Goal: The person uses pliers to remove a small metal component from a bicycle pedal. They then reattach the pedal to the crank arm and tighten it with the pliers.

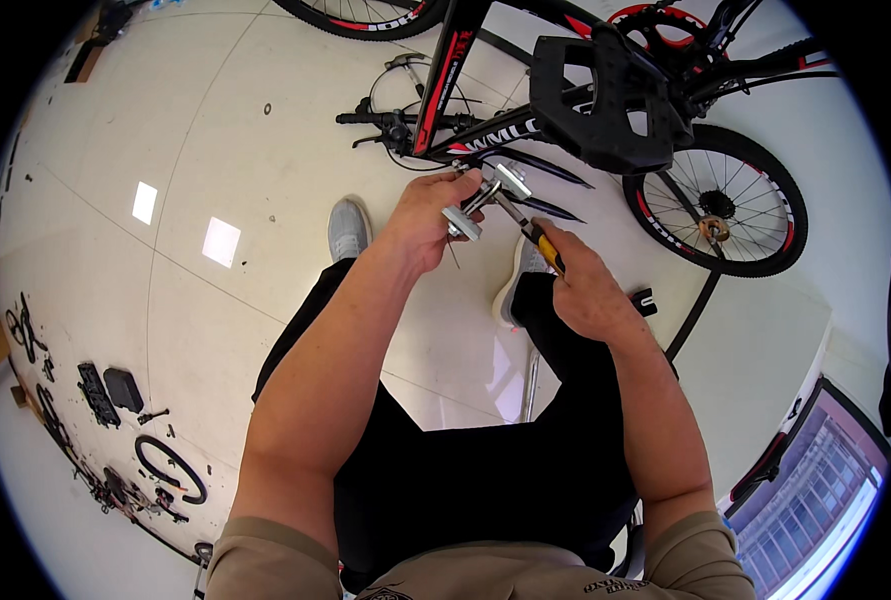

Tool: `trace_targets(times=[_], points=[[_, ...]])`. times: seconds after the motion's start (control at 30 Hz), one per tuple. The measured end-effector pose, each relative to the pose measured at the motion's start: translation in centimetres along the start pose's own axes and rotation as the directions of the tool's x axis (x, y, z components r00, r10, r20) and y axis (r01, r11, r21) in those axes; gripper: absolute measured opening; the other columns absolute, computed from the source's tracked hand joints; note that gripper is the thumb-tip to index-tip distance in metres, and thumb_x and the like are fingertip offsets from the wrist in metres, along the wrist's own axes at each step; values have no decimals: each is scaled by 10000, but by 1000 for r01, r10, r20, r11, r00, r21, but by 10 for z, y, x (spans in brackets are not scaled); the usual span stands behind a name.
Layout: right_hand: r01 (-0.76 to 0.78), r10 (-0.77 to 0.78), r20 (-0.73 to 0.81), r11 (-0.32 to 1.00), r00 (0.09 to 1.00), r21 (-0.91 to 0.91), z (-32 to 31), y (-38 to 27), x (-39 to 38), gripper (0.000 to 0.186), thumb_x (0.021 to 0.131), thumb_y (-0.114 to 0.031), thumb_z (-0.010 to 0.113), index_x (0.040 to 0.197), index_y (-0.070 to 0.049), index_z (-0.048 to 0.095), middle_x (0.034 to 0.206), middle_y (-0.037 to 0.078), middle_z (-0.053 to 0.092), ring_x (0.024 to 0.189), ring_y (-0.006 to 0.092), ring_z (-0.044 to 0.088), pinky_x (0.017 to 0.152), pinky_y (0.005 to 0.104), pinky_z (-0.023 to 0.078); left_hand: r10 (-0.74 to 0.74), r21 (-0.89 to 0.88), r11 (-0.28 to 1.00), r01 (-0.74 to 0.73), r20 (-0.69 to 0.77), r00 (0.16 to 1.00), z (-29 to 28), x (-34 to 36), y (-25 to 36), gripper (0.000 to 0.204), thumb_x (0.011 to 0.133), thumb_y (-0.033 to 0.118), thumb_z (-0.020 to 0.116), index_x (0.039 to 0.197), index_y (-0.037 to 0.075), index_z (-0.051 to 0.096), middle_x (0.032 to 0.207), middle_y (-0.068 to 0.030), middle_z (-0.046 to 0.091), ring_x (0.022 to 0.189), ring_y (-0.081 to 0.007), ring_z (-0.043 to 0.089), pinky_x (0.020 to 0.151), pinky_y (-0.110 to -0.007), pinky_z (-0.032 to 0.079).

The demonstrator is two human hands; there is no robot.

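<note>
Pinching a silver metal part (511, 181) near the bicycle frame (447, 75), the left hand (425, 215) has its fingers nearly closed; the right hand (590, 285) wraps its fingers around a yellow-handled tool (547, 251) reaching the part.

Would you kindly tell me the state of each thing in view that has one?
Left hand: closed around the metal part
Right hand: gripping the tool
Metal part: held up in the left hand
Tool: held, its far end at the metal part
Pedal: fitted to the bike
Wheel: tyre on
Shoes: both worn
</note>
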State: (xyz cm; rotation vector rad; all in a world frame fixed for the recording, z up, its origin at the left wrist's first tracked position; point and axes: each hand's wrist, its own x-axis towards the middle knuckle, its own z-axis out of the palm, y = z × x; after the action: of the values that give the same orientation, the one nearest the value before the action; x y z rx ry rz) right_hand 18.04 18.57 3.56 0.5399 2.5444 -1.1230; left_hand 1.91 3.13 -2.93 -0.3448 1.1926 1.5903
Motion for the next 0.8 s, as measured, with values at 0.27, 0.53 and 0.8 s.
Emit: trace_targets(times=[0.27,0.53,0.8], points=[[-58,58,41,998,997,-10,-5,-12,0,644,774,125,401,1404,4,455,1259,264,557,1185,421,532,1039,423,411,-3,2,1000,3,22,1000,1,-1,2,321,920,304,719,1056,17,670,923,-64,681,758,-146,615,593,-293,483],[-118,116,45,992,992,38,-2,-9,3,542,802,64,453,1340,21,503,1140,261,604,1108,424,570,985,442,443,-7,49,999,6,23,1000,0,0,2,330,930,311,706,1066,12,669,917,-62,695,733,-135,597,588,-286,480],[-350,289,285,917,914,191,-10,-12,10,470,782,26,462,1245,66,532,1061,223,667,1031,373,606,973,372,442,-11,42,999,10,32,999,-1,1,2,301,959,286,667,1078,10,660,978,-87,719,690,-130,565,591,-282,481]])
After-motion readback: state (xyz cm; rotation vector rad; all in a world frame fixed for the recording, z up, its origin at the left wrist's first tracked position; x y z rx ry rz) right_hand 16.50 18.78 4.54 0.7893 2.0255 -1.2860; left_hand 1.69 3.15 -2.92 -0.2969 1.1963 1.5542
